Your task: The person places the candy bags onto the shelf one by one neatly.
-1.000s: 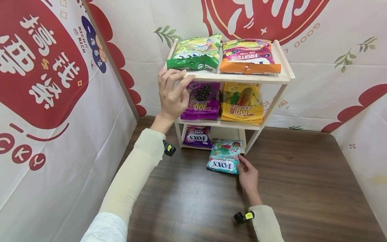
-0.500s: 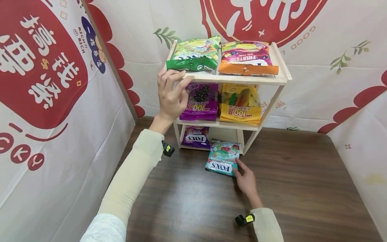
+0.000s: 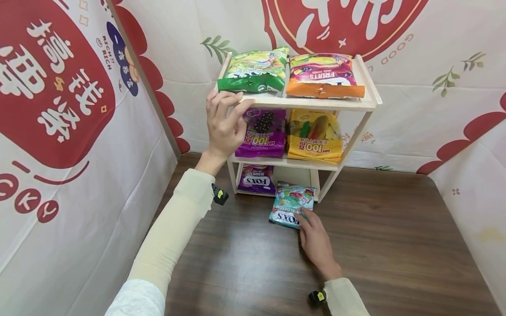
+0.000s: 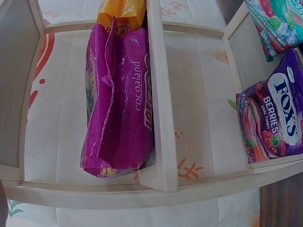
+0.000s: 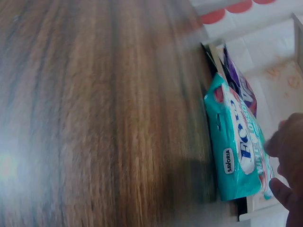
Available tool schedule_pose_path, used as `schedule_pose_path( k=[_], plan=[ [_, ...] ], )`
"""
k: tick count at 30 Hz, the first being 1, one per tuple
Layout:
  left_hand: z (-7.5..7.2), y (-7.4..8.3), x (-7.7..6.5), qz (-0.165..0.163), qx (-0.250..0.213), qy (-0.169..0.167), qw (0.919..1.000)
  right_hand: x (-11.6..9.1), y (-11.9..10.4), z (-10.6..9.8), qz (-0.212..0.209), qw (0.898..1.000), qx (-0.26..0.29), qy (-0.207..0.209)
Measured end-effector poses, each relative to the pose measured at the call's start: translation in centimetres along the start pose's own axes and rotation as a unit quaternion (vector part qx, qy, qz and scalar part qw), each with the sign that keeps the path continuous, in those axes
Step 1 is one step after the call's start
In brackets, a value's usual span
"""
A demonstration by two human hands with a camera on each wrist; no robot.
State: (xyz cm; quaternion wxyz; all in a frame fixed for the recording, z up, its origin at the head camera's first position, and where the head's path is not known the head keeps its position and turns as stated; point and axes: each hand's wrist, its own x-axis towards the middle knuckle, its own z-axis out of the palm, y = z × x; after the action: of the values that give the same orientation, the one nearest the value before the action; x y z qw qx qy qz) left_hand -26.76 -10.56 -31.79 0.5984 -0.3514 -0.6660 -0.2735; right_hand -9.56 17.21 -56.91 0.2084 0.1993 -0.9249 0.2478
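Observation:
My left hand (image 3: 225,127) holds the front left corner of a pale wooden shelf (image 3: 316,103), fingers bent over the top board's edge. Low at the shelf's front, a teal bag of Fox's mint candy (image 3: 291,197) lies partly on the bottom board, its near end out over the table. My right hand (image 3: 316,241) is at this bag's near right corner, fingertips overlapping the print. From the right wrist view, finger and thumb stand apart beside the candy bag (image 5: 236,151). Left of it on the bottom board sits a purple Fox's Berries bag (image 3: 257,179), also seen in the left wrist view.
Green (image 3: 254,81) and red-orange (image 3: 325,90) candy bags lie on the top board. The middle level carries a purple bag (image 3: 264,138) and a yellow bag (image 3: 315,142). Printed white cloth (image 3: 415,114) hangs behind and at both sides. Dark wood table (image 3: 395,245) extends in front.
My right hand has shifted from the teal bag's right side to over its near corner. The bag moved slightly nearer at first. My left hand keeps its hold on the shelf.

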Motion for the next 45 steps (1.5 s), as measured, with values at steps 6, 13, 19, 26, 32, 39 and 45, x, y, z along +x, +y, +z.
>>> schedule_pose_path(
  k=[6,13,19,26,32,39,45],
  plan=[
    [0.0,-0.1,0.0,0.000,0.003,-0.002,1.0000,-0.1,0.3,0.6,-0.065,0.996,-0.034,-0.059],
    [0.1,-0.1,0.0,0.000,0.000,0.001,1.0000,-0.2,0.7,1.3,-0.080,0.993,-0.041,-0.081],
    [0.4,0.0,0.0,-0.002,-0.005,-0.001,1.0000,0.0,1.2,1.7,-0.090,0.992,-0.051,-0.069],
    [0.3,0.0,0.0,-0.002,0.001,-0.001,1.0000,0.4,1.8,1.9,-0.103,0.989,-0.079,-0.069],
    [0.3,0.0,0.0,-0.001,0.001,0.001,1.0000,0.5,2.4,1.9,-0.122,0.985,-0.090,-0.080],
    [0.3,0.0,0.0,0.000,-0.002,0.000,1.0000,0.5,3.1,2.0,-0.129,0.983,-0.093,-0.091],
    [0.2,-0.1,-0.1,-0.001,0.001,0.000,1.0000,0.8,3.1,2.1,-0.121,0.984,-0.090,-0.093]
  ],
)
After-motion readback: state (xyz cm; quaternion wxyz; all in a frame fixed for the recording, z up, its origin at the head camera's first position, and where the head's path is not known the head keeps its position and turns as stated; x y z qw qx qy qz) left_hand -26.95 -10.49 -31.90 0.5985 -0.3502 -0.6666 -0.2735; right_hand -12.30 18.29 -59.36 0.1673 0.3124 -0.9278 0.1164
